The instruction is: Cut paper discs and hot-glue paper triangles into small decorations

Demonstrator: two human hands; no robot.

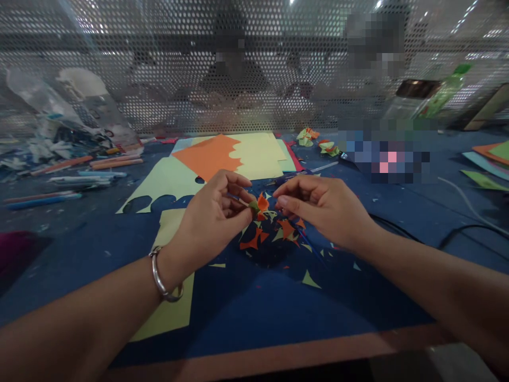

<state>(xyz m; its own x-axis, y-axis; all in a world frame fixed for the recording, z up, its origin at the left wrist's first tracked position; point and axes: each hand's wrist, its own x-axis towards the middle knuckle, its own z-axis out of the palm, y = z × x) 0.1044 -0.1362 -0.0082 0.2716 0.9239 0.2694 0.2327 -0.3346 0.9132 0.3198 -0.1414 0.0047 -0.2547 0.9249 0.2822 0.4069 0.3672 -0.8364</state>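
My left hand (220, 207), with a silver bangle at its wrist, pinches a small paper flower (262, 202) between thumb and fingers. The flower has upright orange petals and a green piece on its left side. A little to the right, my right hand (314, 200) has its thumb and index finger close together and the other fingers curled. Whether anything is pinched in it is hidden. Beneath both hands lie orange paper scraps (254, 239) and pale green ones, scattered on the blue table (254, 313).
Cut sheets of orange paper (207, 156) and pale yellow paper (258, 154) lie ahead. Two crumpled paper flowers (328, 147) sit farther right. Pens (79, 180) and a bottle (99, 111) stand left. A cable (469, 228) crosses the right side; a perforated metal screen (167, 69) rises behind.
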